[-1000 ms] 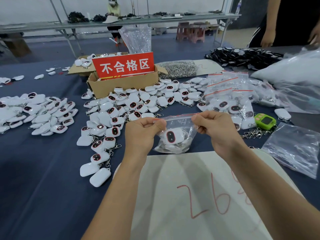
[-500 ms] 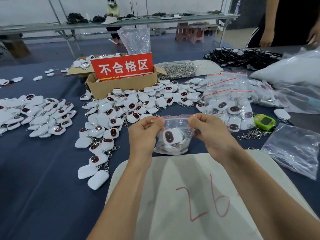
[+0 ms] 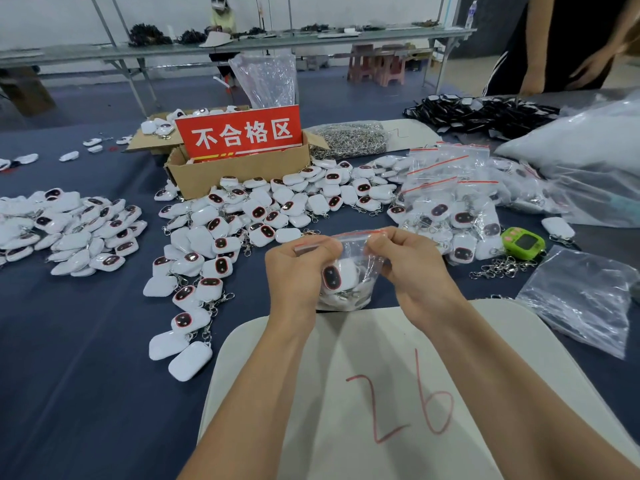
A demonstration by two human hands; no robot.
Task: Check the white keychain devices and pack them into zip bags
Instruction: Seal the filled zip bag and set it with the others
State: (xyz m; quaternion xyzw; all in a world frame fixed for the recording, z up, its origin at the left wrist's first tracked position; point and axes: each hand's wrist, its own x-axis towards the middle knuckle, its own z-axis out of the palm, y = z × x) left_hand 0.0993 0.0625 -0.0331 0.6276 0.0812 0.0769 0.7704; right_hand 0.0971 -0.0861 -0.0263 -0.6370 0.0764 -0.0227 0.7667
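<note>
Hands meet over the blue table cloth [image 3: 86, 375], just past a white board [image 3: 485, 341] w/ red "26". L hand [image 3: 298, 271] & R hand [image 3: 412, 268] each pinch one end of the zip bag [image 3: 356, 252] at its red seal, fingers curled. Bag hangs btwn them w/ a white keychain device [image 3: 337, 277] inside, dark face up; knuckles hide both bag sides.

Loose devices [image 3: 263, 216] sprawl just left & behind, up to a cardboard box [image 3: 242, 173] w/ a red sign [image 3: 242, 131]. Second heap [image 3: 69, 230] far left. Packed bags [image 3: 450, 202] behind R hand. Green gadget [image 3: 523, 242], metal clips [image 3: 502, 268] & clear bag stack [image 3: 581, 299] to the right.
</note>
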